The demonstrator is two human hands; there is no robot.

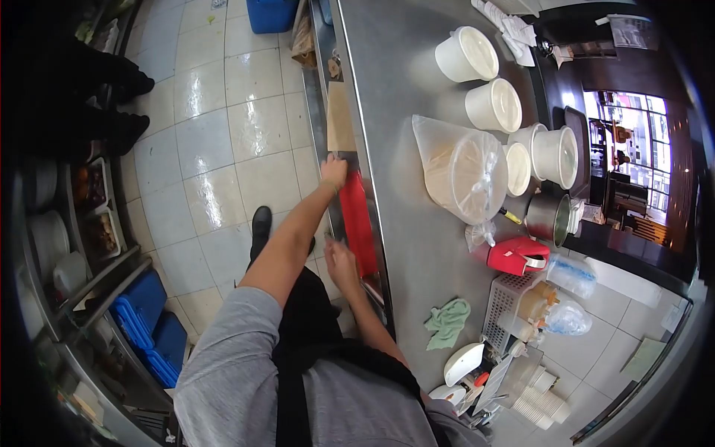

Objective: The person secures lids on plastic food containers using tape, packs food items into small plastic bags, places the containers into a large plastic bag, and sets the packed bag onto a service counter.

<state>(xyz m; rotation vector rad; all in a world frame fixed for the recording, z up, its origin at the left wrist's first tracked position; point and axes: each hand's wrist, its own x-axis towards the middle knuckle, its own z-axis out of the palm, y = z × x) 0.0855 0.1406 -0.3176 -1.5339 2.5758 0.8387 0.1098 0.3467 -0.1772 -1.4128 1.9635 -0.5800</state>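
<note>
My left hand (334,171) reaches to the shelf below the counter edge, its fingers bent down at the near end of a flat brown paper or cardboard piece (341,119). What its fingertips hold is too small to make out. Just beside that hand runs a long red flat item (358,227), lying on the same shelf. Nearer my body, my right hand (341,265) hovers by the red item with loosely bent, parted fingers and nothing visible in them. The steel counter (402,246) stands to the right of both hands.
On the counter are white lidded tubs (494,106), a clear bag with a round container (462,175), a metal pot (547,218), a red bag (514,255) and a green cloth (447,323). Another person's dark legs (112,104) and blue bins (153,320) are at left.
</note>
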